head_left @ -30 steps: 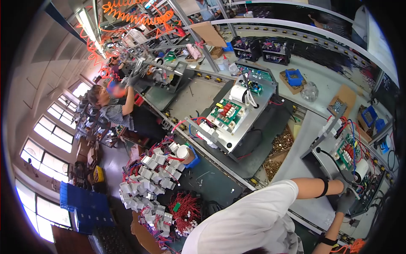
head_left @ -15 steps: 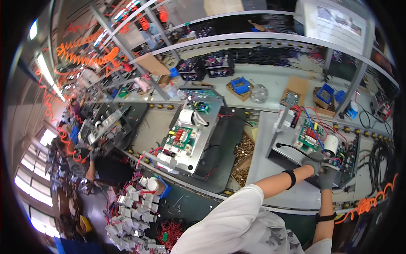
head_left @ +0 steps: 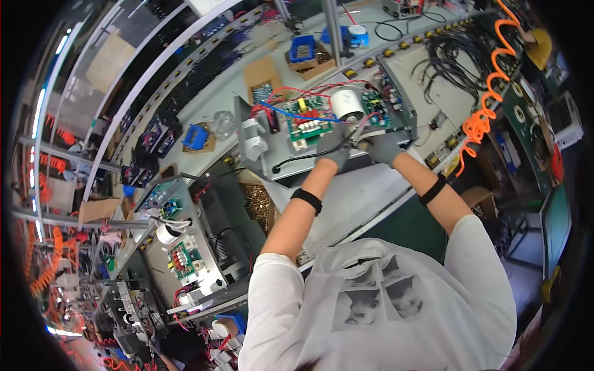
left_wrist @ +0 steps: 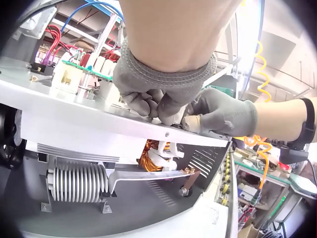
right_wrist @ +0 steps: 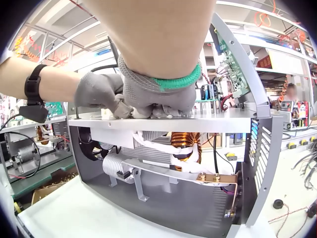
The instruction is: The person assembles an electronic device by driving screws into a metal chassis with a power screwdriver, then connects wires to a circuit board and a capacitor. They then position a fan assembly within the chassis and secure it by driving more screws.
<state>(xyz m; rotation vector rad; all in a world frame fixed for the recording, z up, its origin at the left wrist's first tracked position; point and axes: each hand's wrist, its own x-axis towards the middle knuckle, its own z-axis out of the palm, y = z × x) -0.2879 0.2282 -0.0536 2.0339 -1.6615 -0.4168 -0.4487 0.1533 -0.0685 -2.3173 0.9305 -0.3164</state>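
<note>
Both hands wear grey gloves and meet at the front edge of an open metal chassis [head_left: 297,166]. The left hand [head_left: 334,146] curls its fingers round a cable beside a white cylinder [head_left: 346,105]; a black cable [head_left: 303,162] runs to it from the deck's left. Close on its right, the right hand [head_left: 383,150] pinches at the same spot. In the left wrist view, the left hand [left_wrist: 163,89] and right hand [left_wrist: 223,113] nearly touch around a small pale piece. In the right wrist view, the right hand's [right_wrist: 161,96] curled fingers largely hide what they grip.
Another chassis [head_left: 204,263] with a circuit board stands at the left. Behind are a blue bin [head_left: 302,49], a cardboard box [head_left: 263,80] and a clear bag [head_left: 223,125]. Black cables [head_left: 458,62] and an orange coiled hose [head_left: 476,127] lie to the right.
The head view has swung right, bringing the chassis and both hands towards the middle. The hands remain close together at the chassis edge; the person at the left has dropped mostly from sight.
</note>
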